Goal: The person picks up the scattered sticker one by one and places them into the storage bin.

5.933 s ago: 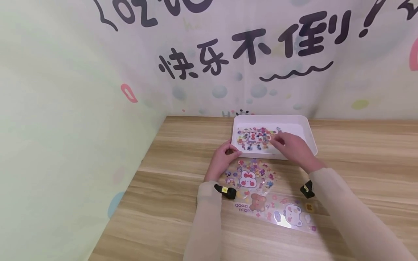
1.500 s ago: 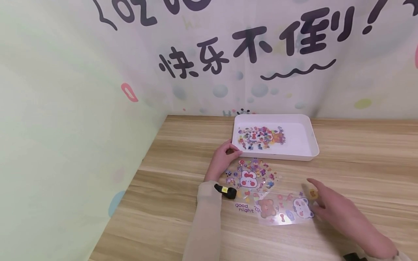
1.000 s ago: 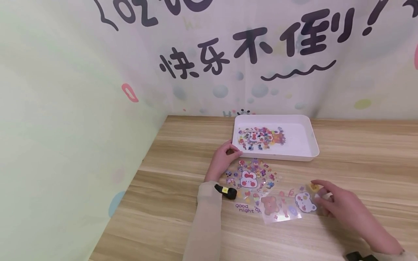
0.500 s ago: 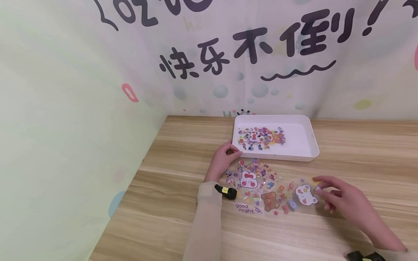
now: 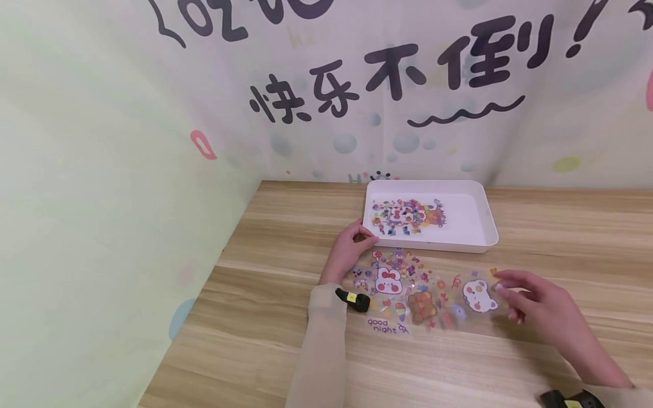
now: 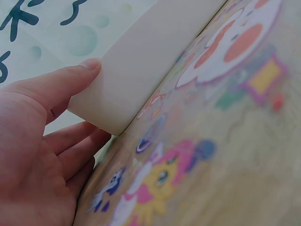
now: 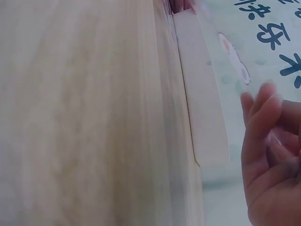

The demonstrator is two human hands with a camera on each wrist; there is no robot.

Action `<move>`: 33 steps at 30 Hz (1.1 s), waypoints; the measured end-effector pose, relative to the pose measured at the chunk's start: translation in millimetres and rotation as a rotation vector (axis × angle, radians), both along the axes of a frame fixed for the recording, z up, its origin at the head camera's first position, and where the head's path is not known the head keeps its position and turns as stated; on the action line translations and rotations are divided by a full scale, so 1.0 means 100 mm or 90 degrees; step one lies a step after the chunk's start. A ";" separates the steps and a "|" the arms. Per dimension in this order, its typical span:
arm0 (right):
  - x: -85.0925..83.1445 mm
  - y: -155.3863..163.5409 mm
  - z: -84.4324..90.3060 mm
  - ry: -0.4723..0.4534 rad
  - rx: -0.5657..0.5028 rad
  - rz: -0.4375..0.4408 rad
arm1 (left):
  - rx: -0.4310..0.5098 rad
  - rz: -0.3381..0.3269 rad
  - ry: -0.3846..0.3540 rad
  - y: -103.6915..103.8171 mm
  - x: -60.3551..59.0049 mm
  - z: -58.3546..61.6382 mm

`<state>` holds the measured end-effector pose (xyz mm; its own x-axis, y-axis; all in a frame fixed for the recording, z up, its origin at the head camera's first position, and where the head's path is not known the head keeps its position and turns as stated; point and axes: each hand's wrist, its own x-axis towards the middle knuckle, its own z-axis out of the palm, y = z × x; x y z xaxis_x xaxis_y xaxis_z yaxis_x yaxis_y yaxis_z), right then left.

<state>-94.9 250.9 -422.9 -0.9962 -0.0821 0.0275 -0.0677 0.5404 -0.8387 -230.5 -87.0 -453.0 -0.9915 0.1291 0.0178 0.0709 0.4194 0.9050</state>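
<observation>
My left hand (image 5: 348,249) grips the front left corner of a white tray (image 5: 466,218), thumb on the rim and fingers lower down, as the left wrist view shows. Clear sticker sheets (image 5: 408,216) lie in the tray's left half. My right hand (image 5: 543,309) pinches the right edge of a clear sticker sheet (image 5: 479,296) with a white bear and a brown bear, partly raised off the table. In the right wrist view the right hand's fingers (image 7: 261,122) are curled, and the sheet cannot be made out there. A bunny sticker sheet (image 5: 389,281) lies in front of the tray.
The wooden table (image 5: 265,317) meets a printed cloth backdrop (image 5: 316,130) behind the tray. A black wrist strap (image 5: 357,300) on the left sleeve lies close to the sheets. Purple "good night" lettering (image 5: 388,326) shows at the sheets' front edge.
My right hand has left the tray, where a brown bear design now shows, and pinched the bear sheet on the table, shifting it right and away from me. My left hand stays put.
</observation>
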 end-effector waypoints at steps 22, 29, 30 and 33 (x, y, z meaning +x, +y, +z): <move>-0.17 -0.07 0.08 0.019 -0.125 -0.098 | -0.010 -0.004 0.003 0.00 -0.02 0.00; -0.21 -0.08 0.12 0.000 -0.158 -0.115 | -0.001 -0.005 0.006 -0.01 0.00 -0.01; -0.21 -0.09 0.12 -0.003 -0.162 -0.119 | 0.000 -0.006 0.007 -0.01 0.00 -0.01; -0.24 -0.11 0.13 -0.017 -0.209 -0.123 | 0.001 -0.006 0.009 0.00 0.00 -0.02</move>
<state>-118.5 240.1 -410.3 -0.9931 0.1167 -0.0051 0.0337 0.2439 -0.9692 -230.5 -87.4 -454.5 -0.9899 0.1384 0.0313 0.0870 0.4173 0.9046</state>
